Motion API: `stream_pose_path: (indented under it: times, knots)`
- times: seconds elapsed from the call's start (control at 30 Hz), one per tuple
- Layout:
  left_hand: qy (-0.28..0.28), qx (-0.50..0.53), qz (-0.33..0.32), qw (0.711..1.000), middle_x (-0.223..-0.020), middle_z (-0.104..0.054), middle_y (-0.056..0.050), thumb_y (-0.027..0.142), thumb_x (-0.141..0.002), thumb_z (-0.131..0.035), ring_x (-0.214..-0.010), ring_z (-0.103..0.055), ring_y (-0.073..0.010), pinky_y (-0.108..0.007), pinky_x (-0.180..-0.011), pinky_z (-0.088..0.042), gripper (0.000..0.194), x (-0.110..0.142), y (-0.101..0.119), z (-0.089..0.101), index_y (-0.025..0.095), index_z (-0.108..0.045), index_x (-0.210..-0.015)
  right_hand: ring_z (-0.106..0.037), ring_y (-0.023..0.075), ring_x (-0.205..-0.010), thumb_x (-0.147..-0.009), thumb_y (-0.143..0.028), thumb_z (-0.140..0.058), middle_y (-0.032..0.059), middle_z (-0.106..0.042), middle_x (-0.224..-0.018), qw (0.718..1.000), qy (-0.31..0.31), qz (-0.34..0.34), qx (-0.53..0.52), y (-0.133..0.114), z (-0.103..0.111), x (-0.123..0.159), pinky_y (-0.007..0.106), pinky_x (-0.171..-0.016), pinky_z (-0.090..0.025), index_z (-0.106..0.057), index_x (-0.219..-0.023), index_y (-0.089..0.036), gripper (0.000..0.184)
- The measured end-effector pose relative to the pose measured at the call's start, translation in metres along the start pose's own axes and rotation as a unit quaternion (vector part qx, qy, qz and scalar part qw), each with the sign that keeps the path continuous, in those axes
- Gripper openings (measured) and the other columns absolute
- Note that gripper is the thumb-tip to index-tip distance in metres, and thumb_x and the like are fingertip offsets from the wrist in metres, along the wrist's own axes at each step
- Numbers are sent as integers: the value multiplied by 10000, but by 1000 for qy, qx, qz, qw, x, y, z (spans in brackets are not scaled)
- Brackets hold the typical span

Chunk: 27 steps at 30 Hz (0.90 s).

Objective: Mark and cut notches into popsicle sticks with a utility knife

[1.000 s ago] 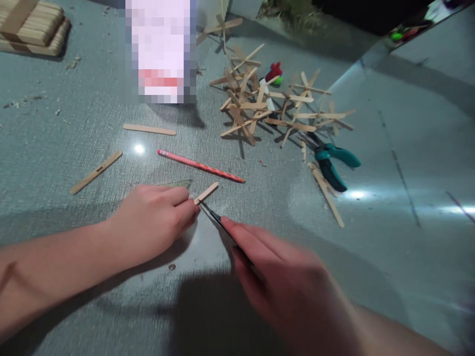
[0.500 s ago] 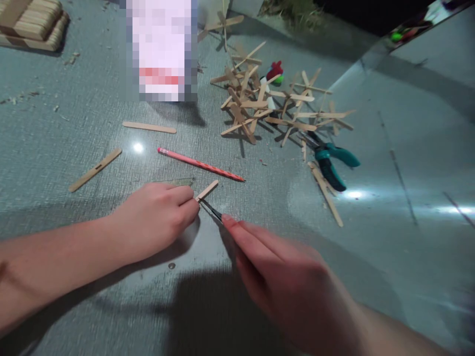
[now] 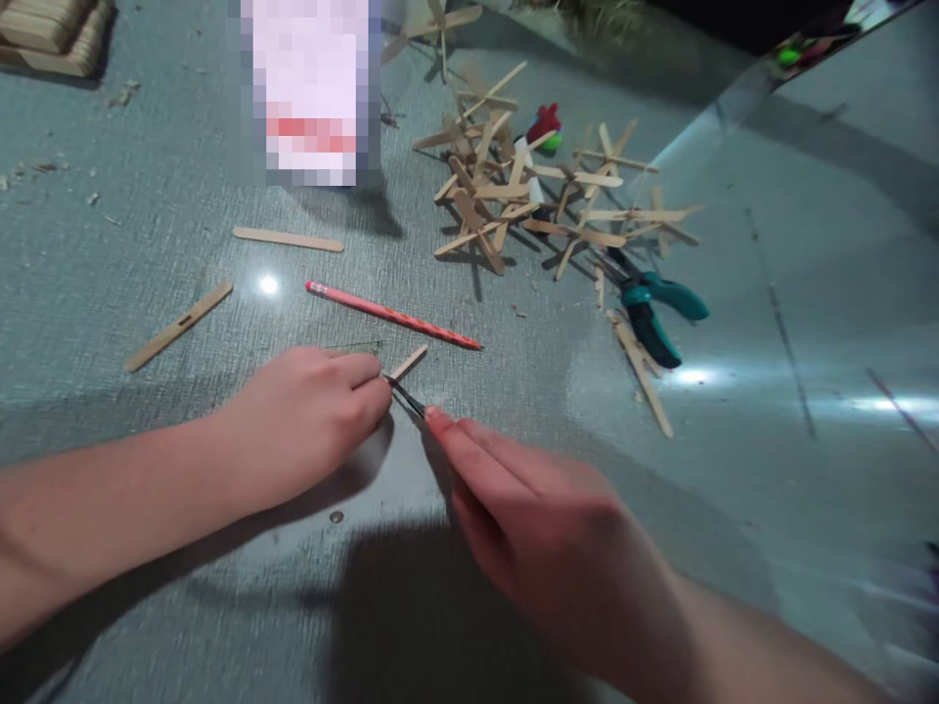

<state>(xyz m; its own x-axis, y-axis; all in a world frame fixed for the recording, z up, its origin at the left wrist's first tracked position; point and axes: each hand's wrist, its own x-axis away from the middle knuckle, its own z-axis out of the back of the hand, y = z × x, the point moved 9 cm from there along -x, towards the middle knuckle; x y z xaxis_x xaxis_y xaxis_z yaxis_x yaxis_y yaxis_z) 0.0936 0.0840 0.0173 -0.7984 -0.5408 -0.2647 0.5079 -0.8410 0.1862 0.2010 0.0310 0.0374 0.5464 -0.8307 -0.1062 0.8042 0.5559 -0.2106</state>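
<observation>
My left hand (image 3: 323, 420) is closed on a wooden craft stick (image 3: 411, 363), whose far end pokes out past the fingers. Pinched in my right hand (image 3: 543, 528) is a craft knife (image 3: 409, 399) with a thin dark blade; its handle is hidden by the fingers. The blade's tip meets the stick right beside my left fingertips. Just beyond the hands lies a red patterned pencil (image 3: 396, 315). A clear set square (image 3: 344, 346) shows partly behind my left knuckles.
A notched stick (image 3: 180, 326) and a plain stick (image 3: 289, 240) lie at left. Several crossed-stick pieces (image 3: 506, 191) are heaped at the back. Teal-handled pliers (image 3: 652, 313) rest beside split sticks (image 3: 642, 376). Bundled sticks (image 3: 51, 39) sit top left, near a blurred-out upright object (image 3: 312, 88).
The craft knife's tip has shifted slightly left along the stick, closer to my left fingers. My right hand moved left and up a little. The whole view has shifted slightly.
</observation>
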Motion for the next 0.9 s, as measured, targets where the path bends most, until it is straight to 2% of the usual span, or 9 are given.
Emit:
stream_pose_path:
  times: [0.17,0.4,0.7,0.9]
  knots:
    - [-21,-19,24,999,-662,-531,20,100,-1003,-538,-565,-505,-129,-301,-542,-370,333,-1,-1,3,173,-594,-683,-802,206,-784,-925,-18,-520,154,-814,-1212,1000,-9,6,1,1,-3,-2,306,-718,-696,-689,-1374,-44,481]
    - [-1,-24,29,999,-654,-530,17,109,-1004,-529,-552,-505,-135,-300,-536,-363,315,3,-2,3,174,-608,-706,-791,199,-746,-929,-18,-512,165,-810,-1218,1000,-5,11,-3,-1,-4,1,301,-689,-684,-683,-1385,-42,488]
    - [9,-28,25,999,-663,-531,6,109,-1034,-478,-565,-487,-139,-308,-552,-345,356,2,-1,4,170,-598,-704,-821,211,-866,-972,-45,-477,141,-817,-1209,1000,-3,1,-3,0,-1,3,294,-759,-696,-687,-1385,-63,464]
    - [6,-29,15,999,-665,-536,5,101,-1024,-517,-571,-478,-139,-302,-547,-332,337,2,0,3,169,-603,-705,-822,221,-915,-979,-45,-486,153,-813,-1217,1000,4,-2,-10,1,-2,3,303,-802,-702,-683,-1386,-48,452]
